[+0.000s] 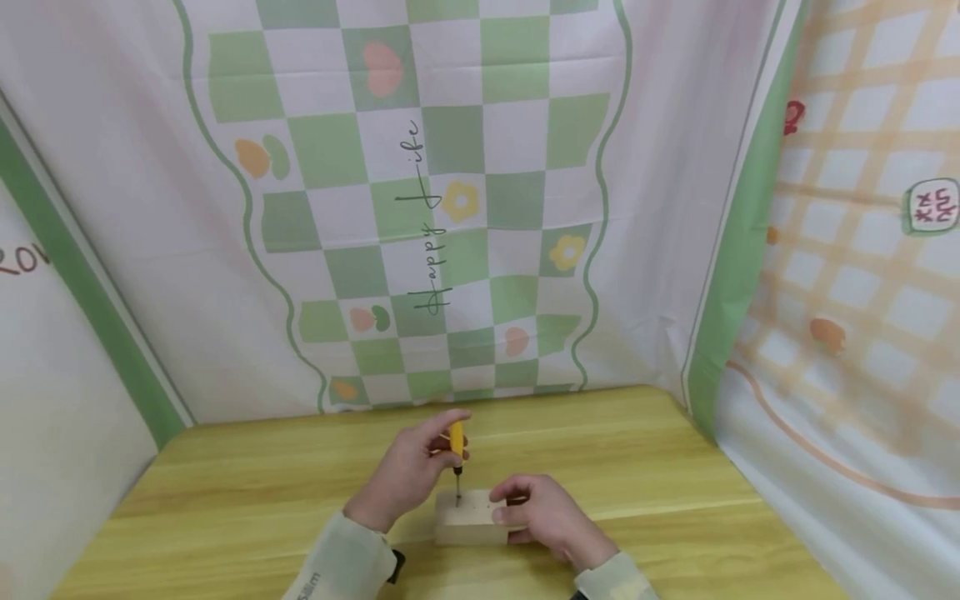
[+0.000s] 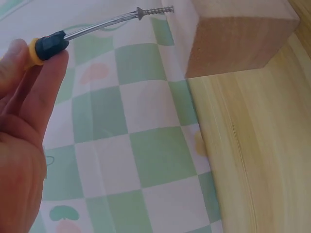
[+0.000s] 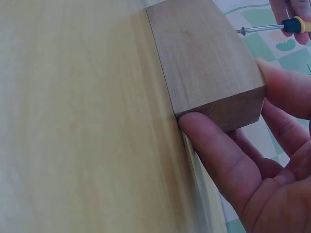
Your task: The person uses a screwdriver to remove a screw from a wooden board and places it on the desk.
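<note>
My left hand (image 1: 405, 471) grips a screwdriver (image 1: 457, 437) by its yellow handle, with the shaft pointing down. At the driver's tip sits a threaded screw (image 2: 158, 10), its point at the top face of a pale wooden block (image 1: 471, 534). Most of the screw's thread shows above the wood in the left wrist view. The right hand (image 1: 551, 518) holds the right end of the block, thumb and fingers spread about its edges. Small dark marks dot the block's top face beside the screw.
The block lies on a wood-grain table (image 1: 292, 475). Behind the table hangs a green-and-white checked curtain (image 1: 450, 250), and an orange-checked cloth (image 1: 847, 275) hangs on the right. A dark band (image 1: 397, 567) circles the left wrist.
</note>
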Tool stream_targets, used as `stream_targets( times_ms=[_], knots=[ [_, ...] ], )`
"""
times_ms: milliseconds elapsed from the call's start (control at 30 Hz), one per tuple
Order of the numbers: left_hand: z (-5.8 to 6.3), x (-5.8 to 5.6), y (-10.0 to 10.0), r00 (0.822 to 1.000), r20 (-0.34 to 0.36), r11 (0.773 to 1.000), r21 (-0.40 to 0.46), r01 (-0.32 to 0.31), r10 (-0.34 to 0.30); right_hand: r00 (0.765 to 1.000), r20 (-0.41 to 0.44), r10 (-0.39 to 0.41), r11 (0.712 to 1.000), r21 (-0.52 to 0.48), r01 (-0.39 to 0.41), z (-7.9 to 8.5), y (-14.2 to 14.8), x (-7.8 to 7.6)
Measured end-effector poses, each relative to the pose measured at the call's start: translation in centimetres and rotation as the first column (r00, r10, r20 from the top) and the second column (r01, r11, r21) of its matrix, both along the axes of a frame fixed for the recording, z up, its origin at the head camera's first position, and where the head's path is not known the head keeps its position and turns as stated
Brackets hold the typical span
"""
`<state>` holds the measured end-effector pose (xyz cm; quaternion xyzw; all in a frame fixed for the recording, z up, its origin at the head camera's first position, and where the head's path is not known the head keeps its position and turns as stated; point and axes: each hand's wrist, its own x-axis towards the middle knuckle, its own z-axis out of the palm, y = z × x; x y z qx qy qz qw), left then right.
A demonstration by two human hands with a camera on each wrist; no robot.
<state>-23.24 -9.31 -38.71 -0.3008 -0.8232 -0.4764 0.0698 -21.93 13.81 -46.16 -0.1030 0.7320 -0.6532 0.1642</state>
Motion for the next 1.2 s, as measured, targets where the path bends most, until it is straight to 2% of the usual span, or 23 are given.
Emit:
stream_targets(
  times_ms=[167, 333, 433, 533, 600, 700, 800, 1200],
  knots=[
    [0.01, 0.17, 0.17, 0.996, -0.074, 0.997, -0.056, -0.05, 0.046, 1.0, 0.01, 0.003, 1.0, 0.005, -0.003, 0.07, 0.07, -0.03],
    [-0.27, 0.11, 0.11, 0.992, -0.119, 0.996, -0.074, -0.048, 0.039, 1.0, 0.013, 0.004, 1.0, 0.01, -0.005, 0.06, 0.16, -0.12],
    [-0.65, -0.07, -0.06, 0.997, -0.081, 1.0, -0.029, 0.01, -0.012, 1.0, 0.011, 0.004, 1.0, 0.012, -0.004, 0.02, 0.16, -0.13],
    [-0.82, -0.28, -0.23, 0.997, 0.0, 0.996, 0.047, 0.076, -0.077, 1.0, 0.006, 0.002, 1.0, 0.01, -0.002, 0.0, 0.11, -0.09],
    [-0.75, -0.36, -0.3, 0.994, 0.045, 0.992, 0.083, 0.092, -0.096, 1.0, 0.0, -0.001, 1.0, 0.005, 0.001, 0.0, 0.08, -0.06],
    [-0.35, -0.16, -0.23, 0.994, 0.083, 0.994, 0.097, 0.056, -0.064, 1.0, -0.002, -0.005, 1.0, 0.005, 0.005, -0.03, 0.05, -0.11],
    [-0.16, 0.04, -0.14, 0.997, 0.073, 0.996, 0.088, 0.017, -0.024, 1.0, 0.001, -0.008, 1.0, 0.01, 0.008, -0.06, 0.07, -0.17],
    [-0.23, 0.19, 0.17, 0.996, -0.071, 0.997, -0.042, -0.063, 0.059, 1.0, 0.015, 0.001, 1.0, 0.026, -0.002, -0.09, 0.17, -0.3]
  ],
)
